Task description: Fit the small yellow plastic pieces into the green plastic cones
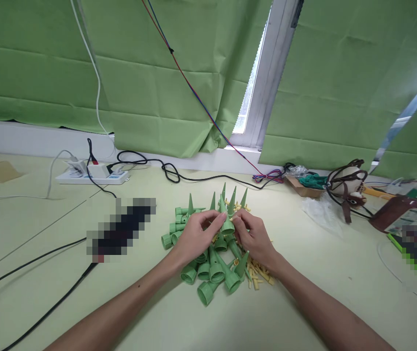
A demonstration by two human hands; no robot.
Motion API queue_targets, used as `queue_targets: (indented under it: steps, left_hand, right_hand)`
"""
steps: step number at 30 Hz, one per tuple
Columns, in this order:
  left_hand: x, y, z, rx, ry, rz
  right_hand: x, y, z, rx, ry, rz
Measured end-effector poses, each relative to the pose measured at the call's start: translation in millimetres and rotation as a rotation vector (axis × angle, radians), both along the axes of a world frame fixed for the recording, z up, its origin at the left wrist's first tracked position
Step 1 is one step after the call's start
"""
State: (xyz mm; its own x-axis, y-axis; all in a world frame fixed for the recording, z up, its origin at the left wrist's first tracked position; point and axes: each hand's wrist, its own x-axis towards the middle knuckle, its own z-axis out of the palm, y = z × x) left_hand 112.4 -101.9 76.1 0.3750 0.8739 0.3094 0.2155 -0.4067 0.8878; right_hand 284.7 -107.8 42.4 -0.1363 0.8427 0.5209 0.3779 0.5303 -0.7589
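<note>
My left hand (196,235) is closed round a green plastic cone (227,225), its pointed tip up and its wide ribbed collar down. Against the right side of that cone, my right hand (254,237) is pinched over a small pale-yellow peg (231,219), mostly hidden by the fingers. Below and around both hands lies a heap of similar green cones (216,271), some standing point up, others on their sides. Several loose yellow pegs (256,274) are scattered under my right wrist, with more behind the hands.
A white power strip (93,176) with plugs and cables sits at the back left. A blurred dark object (121,231) lies left of the cones. Along the back right are a cardboard box (305,187), clear plastic bags (323,212) and a brown holder (394,214).
</note>
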Motion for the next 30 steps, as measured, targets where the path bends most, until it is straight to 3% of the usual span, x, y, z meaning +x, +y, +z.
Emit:
queue_targets:
  steps: [7, 18, 30]
  left_hand:
    - [-1.4, 1.0, -0.2, 0.049, 0.023, 0.007]
    - [-3.0, 0.7, -7.2, 0.341, 0.130, 0.015]
    - [-1.5, -1.4, -8.0, 0.120, 0.084, 0.008]
  right_hand:
    - [-0.2, 1.1, -1.5, -0.020, -0.010, 0.025]
    - [0.7, 3.7, -3.9, 0.020, -0.058, -0.011]
    - [0.4, 5.6, -5.4, -0.006, -0.036, -0.007]
